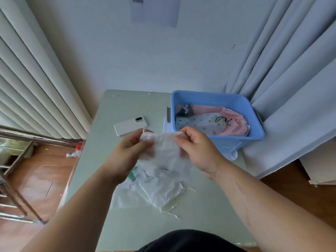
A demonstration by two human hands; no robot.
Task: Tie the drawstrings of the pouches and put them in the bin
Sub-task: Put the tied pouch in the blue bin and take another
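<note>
I hold a white cloth pouch point(164, 151) up above the pale green table point(109, 110). My left hand point(129, 151) pinches its top left edge and my right hand point(195, 150) pinches its top right edge, so the mouth is stretched between them. The pouch's lower part hangs down over more white pouches point(160, 195) lying on the table. The blue bin point(214, 99) stands at the table's back right. Inside it lie a pink pouch point(234, 115), a white pouch with green dots point(200, 122) tied with a black cord, and a dark patterned one point(185, 109).
A white phone point(130, 125) lies face down on the table left of the bin. Grey curtains point(291, 79) hang right behind the bin. A radiator point(36, 79) and a metal rack point(14, 170) stand at the left over a wooden floor.
</note>
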